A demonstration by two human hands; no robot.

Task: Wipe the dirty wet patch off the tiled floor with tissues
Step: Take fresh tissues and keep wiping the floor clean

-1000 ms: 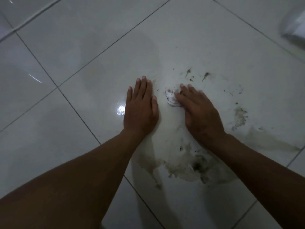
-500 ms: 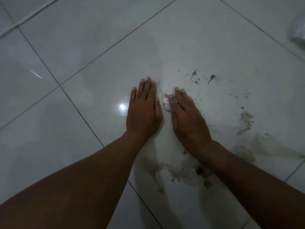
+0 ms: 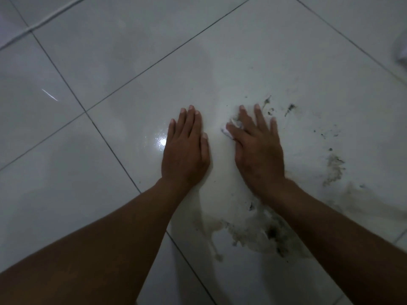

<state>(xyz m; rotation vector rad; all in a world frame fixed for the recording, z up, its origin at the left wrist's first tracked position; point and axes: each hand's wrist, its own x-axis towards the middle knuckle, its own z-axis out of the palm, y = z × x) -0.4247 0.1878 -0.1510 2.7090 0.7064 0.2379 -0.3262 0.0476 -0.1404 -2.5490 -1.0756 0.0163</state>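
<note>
Wiping step: keep the tissue (image 3: 230,128) flat under the palm, sweep right and near into the dirty wet patch (image 3: 259,234), swap when soaked. Right hand (image 3: 257,148) fingers (image 3: 259,117) straight, spread, pressing the crumpled tissue on the tiled floor (image 3: 110,194). Left hand (image 3: 185,150) flat, released, holds nothing

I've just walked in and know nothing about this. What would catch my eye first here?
Two bare hands pressed flat on a glossy tiled floor: the left hand rests empty at centre, while the right hand beside it presses a crumpled white tissue under its fingers. Next, the dirty wet patch, a muddy smear below the right wrist, with dark specks scattered to the right.
</note>
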